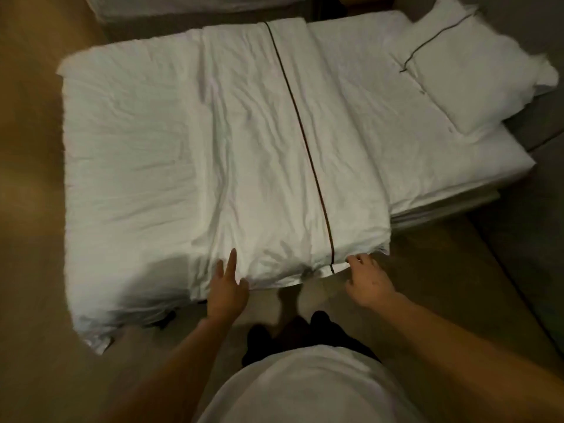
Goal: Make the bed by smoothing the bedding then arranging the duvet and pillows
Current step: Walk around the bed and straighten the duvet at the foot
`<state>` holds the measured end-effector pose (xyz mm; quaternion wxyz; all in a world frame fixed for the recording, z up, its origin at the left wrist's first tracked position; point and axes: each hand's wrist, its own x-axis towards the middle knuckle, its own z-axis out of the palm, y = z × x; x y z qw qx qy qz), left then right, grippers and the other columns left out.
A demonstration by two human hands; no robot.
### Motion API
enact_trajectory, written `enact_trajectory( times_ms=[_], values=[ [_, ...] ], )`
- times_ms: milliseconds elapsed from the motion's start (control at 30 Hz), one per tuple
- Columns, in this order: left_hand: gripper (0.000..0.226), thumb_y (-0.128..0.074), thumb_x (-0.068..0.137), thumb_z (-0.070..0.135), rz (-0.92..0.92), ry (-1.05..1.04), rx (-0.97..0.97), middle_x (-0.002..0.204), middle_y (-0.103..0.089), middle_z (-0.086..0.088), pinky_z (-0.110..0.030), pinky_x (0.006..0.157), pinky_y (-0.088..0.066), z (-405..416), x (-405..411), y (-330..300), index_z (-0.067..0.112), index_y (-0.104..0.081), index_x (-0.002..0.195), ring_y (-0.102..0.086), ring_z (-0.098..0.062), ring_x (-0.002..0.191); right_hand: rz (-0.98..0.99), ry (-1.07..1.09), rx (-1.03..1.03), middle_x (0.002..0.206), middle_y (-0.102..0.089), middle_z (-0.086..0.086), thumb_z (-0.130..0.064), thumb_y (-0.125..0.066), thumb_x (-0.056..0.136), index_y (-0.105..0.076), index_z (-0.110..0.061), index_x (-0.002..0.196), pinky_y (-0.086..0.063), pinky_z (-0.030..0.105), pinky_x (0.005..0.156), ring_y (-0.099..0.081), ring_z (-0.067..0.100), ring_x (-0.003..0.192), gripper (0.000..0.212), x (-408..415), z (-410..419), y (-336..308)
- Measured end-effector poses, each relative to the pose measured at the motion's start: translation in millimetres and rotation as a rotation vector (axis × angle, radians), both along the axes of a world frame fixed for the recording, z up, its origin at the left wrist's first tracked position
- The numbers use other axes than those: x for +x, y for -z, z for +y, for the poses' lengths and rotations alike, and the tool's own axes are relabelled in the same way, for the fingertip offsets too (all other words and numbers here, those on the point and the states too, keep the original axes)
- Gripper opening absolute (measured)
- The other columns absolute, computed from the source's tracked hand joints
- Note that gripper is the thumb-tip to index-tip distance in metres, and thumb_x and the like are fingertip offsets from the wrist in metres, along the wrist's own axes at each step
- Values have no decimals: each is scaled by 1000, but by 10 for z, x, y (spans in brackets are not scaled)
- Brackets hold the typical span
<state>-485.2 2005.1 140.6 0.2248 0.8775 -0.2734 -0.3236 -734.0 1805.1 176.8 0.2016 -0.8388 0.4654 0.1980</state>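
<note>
**Soft duvet band being handled at the near edge of the bed**

The folded white cotton duvet with a thin dark piping line (274,141) is lying as a band across the middle of the bed (122,141), reaching from the far edge to the near edge, where its end is hanging slightly over. It is looking light, soft and floppy, so it is likely sagging wherever it is not supported; the hemmed near corners seem the best places to take hold.

The left hand (227,293) is resting on the near end with fingers (232,261) straight and spread, holding nothing. The right hand (367,280) is curling its fingers (355,261) around the hem just beside the piping.

The fabric is looking creased throughout. A white pillow with a dark piped border (467,68) is sitting at the bed's far right corner.
</note>
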Motion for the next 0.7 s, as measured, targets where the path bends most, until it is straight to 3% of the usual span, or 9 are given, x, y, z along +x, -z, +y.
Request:
enact_trajectory(
  times_ms=[133, 267, 467, 600, 700],
  values=[
    [74, -52, 97, 26, 5, 138, 1, 163, -17, -17, -47, 111, -35, -469, -391, -56, 38, -10, 157, -32, -40, 143, -34, 113, 77, 135, -42, 14, -29, -57, 88, -43, -14, 136, -43, 43, 99, -44, 34, 122, 52, -342, -80, 56],
    [74, -53, 98, 27, -12, 271, -9, 163, -18, -16, -47, 115, -31, -995, -823, -111, 40, -9, 156, -25, -37, 147, -76, 271, 138, 136, -42, 15, -24, -59, 88, -45, -12, 135, -43, 40, 100, -46, 33, 121, 51, -792, -326, 239],
    [73, -53, 97, 31, -99, 436, 53, 164, -19, -6, -48, 109, -39, -1907, -1507, -70, 48, -11, 154, -27, -31, 147, -145, 499, 283, 136, -44, 13, -29, -56, 90, -44, -13, 134, -46, 43, 97, -51, 33, 116, 48, -1390, -982, 742],
    [67, -50, 94, 34, -212, 696, 70, 157, -33, -15, -48, 107, -42, -2621, -1912, 187, 37, -24, 155, -36, -36, 141, -264, 709, 374, 137, -44, 10, -33, -55, 93, -46, -16, 135, -45, 41, 99, -51, 29, 120, 46, -1639, -1466, 1149],
    [67, -39, 92, 43, -310, 899, 122, 157, -33, -19, -54, 110, -38, -3301, -2109, 653, 39, -19, 156, -33, -40, 143, -411, 864, 391, 127, -47, 8, -32, -56, 94, -55, -18, 124, -46, 37, 95, -56, 28, 112, 33, -1714, -1835, 1619]
  ],
)
